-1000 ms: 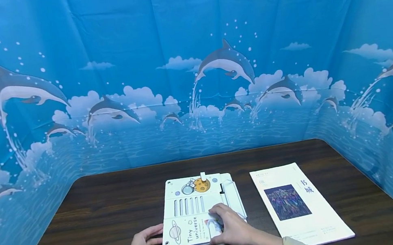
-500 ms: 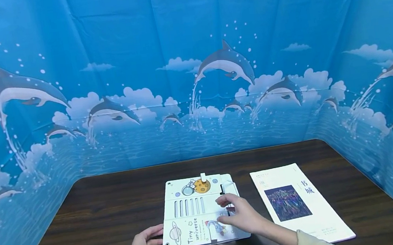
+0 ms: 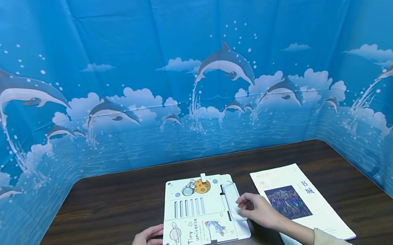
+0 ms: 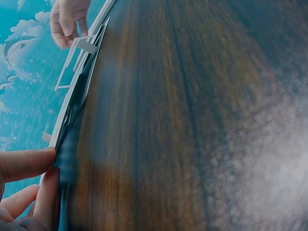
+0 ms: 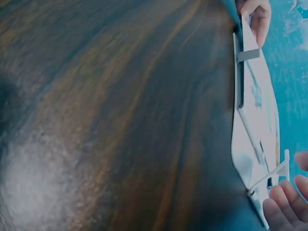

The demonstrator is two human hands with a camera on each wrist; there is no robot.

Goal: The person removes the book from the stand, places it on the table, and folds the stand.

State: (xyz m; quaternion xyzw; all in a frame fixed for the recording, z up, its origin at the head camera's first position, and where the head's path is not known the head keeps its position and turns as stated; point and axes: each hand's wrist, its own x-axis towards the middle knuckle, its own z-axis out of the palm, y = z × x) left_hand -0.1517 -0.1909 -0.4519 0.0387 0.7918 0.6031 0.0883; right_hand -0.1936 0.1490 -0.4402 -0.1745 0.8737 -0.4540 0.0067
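A white book stand [image 3: 181,210] printed with "Tiny universe", a planet and an astronaut lies folded flat on the table. My left hand [image 3: 146,243] pinches its near left corner; the fingertips [image 4: 41,154] meet at its edge in the left wrist view. At the stand's right side, a pale wire support [image 3: 232,199] juts slightly from the panels. My right hand [image 3: 259,211] is right beside that support, fingers loosely bent. In the right wrist view the thumb and fingers [image 5: 284,202] stand apart around the raised wire end [image 5: 287,163]. A grey clip [image 3: 214,242] sits at the near edge.
A white book [image 3: 317,209] with a dark picture on its cover lies to the right, partly under my right forearm. The dark wooden table [image 3: 111,206] is bordered at the back and sides by a blue dolphin curtain [image 3: 184,140].
My right hand has lifted off the stand's near clip area and moved right, to the support at its right edge, uncovering the rocket print. My left hand keeps its hold.
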